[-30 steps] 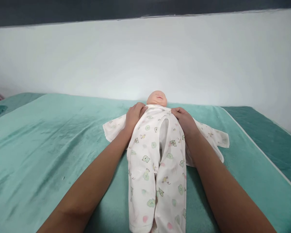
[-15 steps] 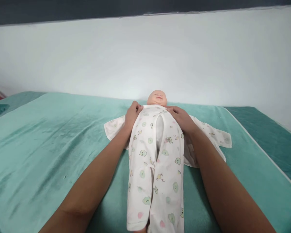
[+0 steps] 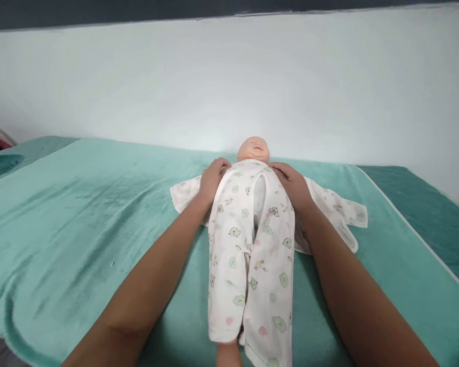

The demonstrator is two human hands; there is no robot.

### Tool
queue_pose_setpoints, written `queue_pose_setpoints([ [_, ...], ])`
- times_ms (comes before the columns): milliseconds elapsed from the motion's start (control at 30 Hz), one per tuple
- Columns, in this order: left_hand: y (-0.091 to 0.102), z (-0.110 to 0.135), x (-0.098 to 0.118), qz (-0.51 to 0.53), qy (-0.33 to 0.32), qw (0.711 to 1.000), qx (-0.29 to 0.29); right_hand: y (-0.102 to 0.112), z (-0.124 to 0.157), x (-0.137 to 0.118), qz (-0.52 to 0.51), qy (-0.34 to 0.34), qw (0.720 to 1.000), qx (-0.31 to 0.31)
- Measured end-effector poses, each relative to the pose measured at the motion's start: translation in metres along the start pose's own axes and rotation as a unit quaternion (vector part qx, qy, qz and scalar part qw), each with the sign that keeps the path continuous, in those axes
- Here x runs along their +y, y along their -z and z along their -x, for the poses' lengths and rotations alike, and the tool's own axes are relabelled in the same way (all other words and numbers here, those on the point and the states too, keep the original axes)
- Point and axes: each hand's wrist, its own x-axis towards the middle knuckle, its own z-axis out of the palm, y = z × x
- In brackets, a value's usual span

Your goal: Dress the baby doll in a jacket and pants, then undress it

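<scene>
Baby doll [image 3: 253,149] lies face-up on green blanket [image 3: 80,214], white wall [image 3: 229,81] beyond its head. Cartoon-print pants [image 3: 268,250] cover its front; matching shirt [image 3: 344,206] spreads either side. Left hand [image 3: 213,179] and right hand [image 3: 291,186], fingers bent, touch pants' upper edges below doll's head; grip cannot be confirmed.

The doll [image 3: 253,149] lies on its back on the blanket [image 3: 80,214], head at the far end, close before the wall [image 3: 214,76]. The trousers [image 3: 235,219] run along the body from just below its chin toward the person, a foot [image 3: 228,354] poking out of the leg on the person's left. The left hand [image 3: 213,178] sits at their upper left edge, the right hand [image 3: 294,186] at the upper right. Outward of each hand, a sleeve of the top [image 3: 342,214] spreads across the blanket.
</scene>
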Motion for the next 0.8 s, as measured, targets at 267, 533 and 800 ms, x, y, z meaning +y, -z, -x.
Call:
queue_pose_setpoints([
  [267,0.009,0.029,-0.005,-0.049,-0.075,0.996,-0.001,0.004,0.049,-0.007,0.038,0.012,0.999,0.015],
  [533,0.023,0.067,-0.001,-0.117,-0.109,0.987,-0.022,0.009,0.078,-0.017,0.072,-0.152,0.985,0.05],
  [800,0.02,0.074,0.019,-0.211,-0.05,0.976,0.034,0.011,0.072,-0.028,-0.243,-0.255,0.936,-0.02],
])
